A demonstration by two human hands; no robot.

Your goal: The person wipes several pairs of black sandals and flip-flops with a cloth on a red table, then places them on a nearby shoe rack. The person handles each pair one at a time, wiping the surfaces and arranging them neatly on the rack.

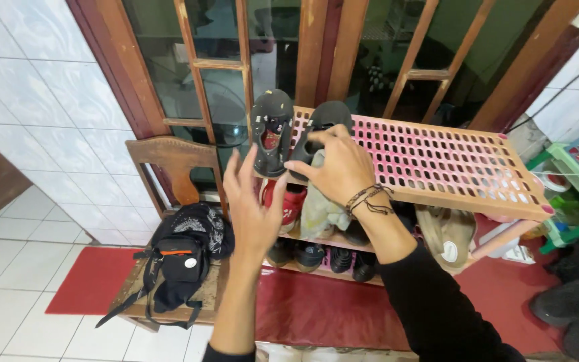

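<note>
Two dark shoes [296, 131] already stood sole-up at the left end of the pink shoe rack [437, 157]. The right hand [340, 167] rested on one while clutching a pale cloth [319, 208]; the left hand [252, 208] hovered open, empty, just below them.

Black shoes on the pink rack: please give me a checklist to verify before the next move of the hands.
1. Right hand on the right black shoe: ok, fingers rest on it.
2. Left hand free: ok, open, near the left black shoe, not touching.
3. Left black shoe fully on the pink rack: not ok, it overhangs the front edge.
4. Cloth under the right hand held firmly: cannot tell.
5. Top shelf space to the right: ok, bare.
</note>
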